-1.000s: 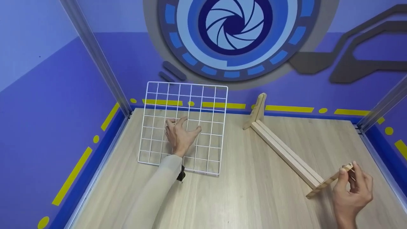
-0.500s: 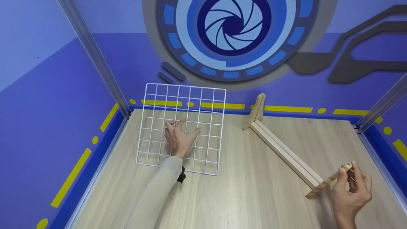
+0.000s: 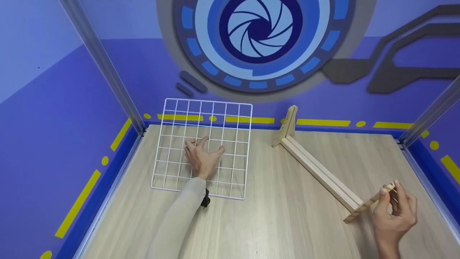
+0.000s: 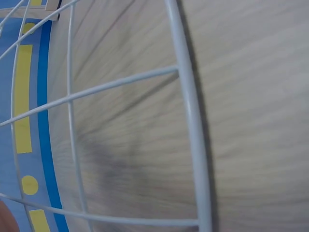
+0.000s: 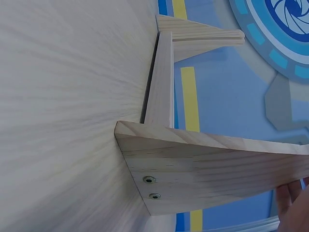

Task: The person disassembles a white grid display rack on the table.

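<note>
A white wire grid panel (image 3: 222,140) stands tilted at the left of the table, its lower edge (image 4: 190,106) down by the tabletop. My left hand (image 3: 202,157) grips the panel's wires near the middle, fingers bent and thumb spread to the right. To the right lies a wooden stand: a long grooved bar (image 3: 320,172) joins two upright end pieces. My right hand (image 3: 395,216) pinches the top of the near end piece (image 5: 178,169) between thumb and fingers. The far end piece (image 3: 287,126) rises close to the back wall.
The pale wood-grain table (image 3: 273,223) is bounded by a printed blue back wall (image 3: 323,100) and side walls. Metal posts (image 3: 104,68) stand at the corners. Two bolt heads (image 5: 149,180) show on the near end piece.
The wire grid panel's top edge has tipped slightly down and toward me in my left hand. The right hand keeps its pinch on the wooden stand. The head view has shifted a little.
</note>
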`<move>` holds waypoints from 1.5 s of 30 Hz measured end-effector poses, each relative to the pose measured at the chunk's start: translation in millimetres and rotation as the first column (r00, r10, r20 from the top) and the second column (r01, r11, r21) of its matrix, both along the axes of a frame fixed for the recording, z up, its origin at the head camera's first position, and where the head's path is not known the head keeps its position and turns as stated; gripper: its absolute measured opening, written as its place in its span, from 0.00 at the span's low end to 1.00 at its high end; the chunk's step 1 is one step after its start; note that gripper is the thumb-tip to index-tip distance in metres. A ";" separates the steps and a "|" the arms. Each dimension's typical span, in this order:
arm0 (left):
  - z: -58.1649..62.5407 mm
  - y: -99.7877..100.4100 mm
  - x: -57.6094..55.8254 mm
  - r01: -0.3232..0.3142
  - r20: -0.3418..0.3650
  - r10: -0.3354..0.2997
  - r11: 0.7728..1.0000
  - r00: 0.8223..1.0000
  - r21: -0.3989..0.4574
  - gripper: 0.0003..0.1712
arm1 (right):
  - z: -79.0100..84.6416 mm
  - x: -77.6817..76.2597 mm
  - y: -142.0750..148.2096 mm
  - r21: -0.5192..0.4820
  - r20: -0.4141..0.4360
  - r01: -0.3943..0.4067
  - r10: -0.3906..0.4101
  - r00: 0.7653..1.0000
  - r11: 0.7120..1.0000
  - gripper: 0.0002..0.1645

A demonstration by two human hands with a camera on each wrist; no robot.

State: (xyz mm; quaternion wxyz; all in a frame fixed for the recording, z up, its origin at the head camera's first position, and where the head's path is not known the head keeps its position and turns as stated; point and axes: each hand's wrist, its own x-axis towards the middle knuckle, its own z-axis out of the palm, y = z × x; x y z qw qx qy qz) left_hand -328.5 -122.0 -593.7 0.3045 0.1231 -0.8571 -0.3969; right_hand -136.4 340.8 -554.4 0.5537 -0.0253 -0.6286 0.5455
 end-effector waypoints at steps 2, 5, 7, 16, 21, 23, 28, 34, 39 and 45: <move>-2.0 0.5 -0.7 0.010 -0.026 -0.010 1.000 1.000 0.006 0.40 | 0.7 -0.7 0.0 0.002 -0.004 0.000 0.000 1.000 1.000 0.23; -4.1 1.4 -1.8 0.018 -0.062 -0.017 1.000 0.998 0.010 0.39 | 1.5 -1.2 0.0 0.002 -0.006 0.000 0.000 1.000 1.000 0.22; -5.1 2.1 -2.4 0.017 -0.071 -0.016 1.000 0.997 0.007 0.39 | 1.5 -1.2 0.1 0.003 -0.002 0.003 -0.003 1.000 1.000 0.22; -7.4 3.1 -3.9 -0.006 0.001 0.006 1.000 1.000 -0.003 0.38 | 2.6 1.3 -1.1 0.005 0.006 0.001 -0.002 1.000 1.000 0.23; -8.4 0.7 -4.0 -0.024 0.065 0.025 1.000 0.998 -0.013 0.39 | 4.6 2.0 -2.5 0.023 0.016 0.019 -0.019 1.000 1.000 0.22; -8.5 -0.2 -4.5 -0.029 0.074 0.031 0.999 0.997 -0.016 0.38 | 5.0 1.7 -2.6 0.022 0.015 0.019 -0.019 1.000 1.000 0.22; -8.2 -1.0 -4.9 -0.038 0.087 0.040 0.999 0.995 -0.025 0.39 | 4.6 1.3 -2.0 0.018 0.014 0.018 -0.018 1.000 1.000 0.22; -7.8 -1.7 -5.0 -0.026 0.118 0.029 0.999 0.993 -0.029 0.39 | 1.8 2.0 -1.0 0.018 0.004 0.005 -0.005 1.000 1.000 0.23; -10.1 -3.6 -6.2 -0.010 0.157 0.015 1.000 0.988 -0.030 0.40 | 2.6 2.0 -1.7 0.023 0.007 -0.004 0.004 1.000 1.000 0.23; -8.4 -3.6 -8.6 -0.002 0.172 0.011 0.998 0.985 -0.055 0.41 | 1.8 0.4 -1.5 0.012 0.000 0.002 -0.002 1.000 1.000 0.23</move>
